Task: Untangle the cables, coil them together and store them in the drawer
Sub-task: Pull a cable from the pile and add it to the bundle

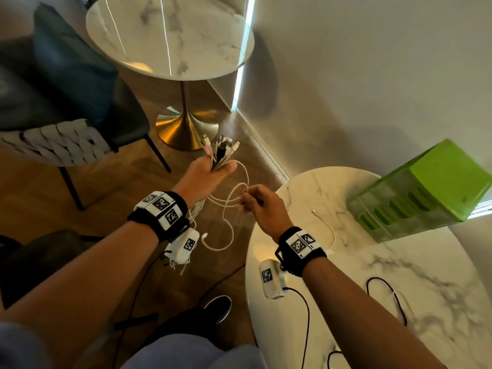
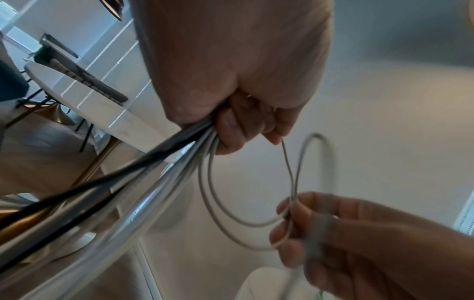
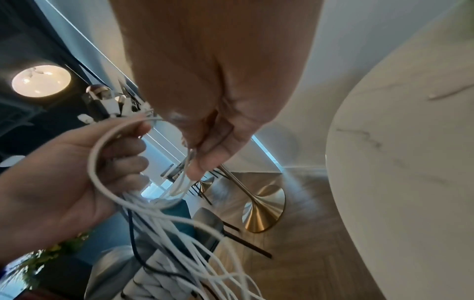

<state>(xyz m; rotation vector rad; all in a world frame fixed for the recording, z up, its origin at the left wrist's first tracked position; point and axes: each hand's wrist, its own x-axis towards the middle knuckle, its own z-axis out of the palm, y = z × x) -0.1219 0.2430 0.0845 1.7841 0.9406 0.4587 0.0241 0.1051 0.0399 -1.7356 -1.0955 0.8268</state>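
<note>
The person is standing between two round marble tables, and I am judging the work to be in the coiling step: the left hand [image 1: 205, 171] is gripping a bundle of cables [image 1: 221, 153] in a closed fist, plug ends sticking up above the thumb and the long tails hanging below the wrist, while the right hand [image 1: 262, 206] is pinching a white cable [image 1: 234, 198] between thumb and fingertips, with loops of it curving between the two hands. From the left wrist view the fingers [image 2: 241, 130] are curling tight round the bundle, and the right hand's fingertips [image 2: 284, 209] are holding the thin loop where it is crossing itself. The next move, as I read it, is calling for the loop to be carried up to the fist and tucked under the thumb without letting the other cables slip; the dangling tails look ready to snag. Counting: two hands, two tables, one green drawer unit [image 1: 426, 187] sitting on the near table [image 1: 399, 275] at the right, all its drawers looking closed. In the fist I am counting about six plug ends, mostly white, one black, one pinkish, though they are crowding each other and I cannot be sure. One thin pale cable [image 1: 326, 227] is lying loose on the near table, apart from the bundle, and black cord [image 1: 386, 291] is lying there too.
</note>
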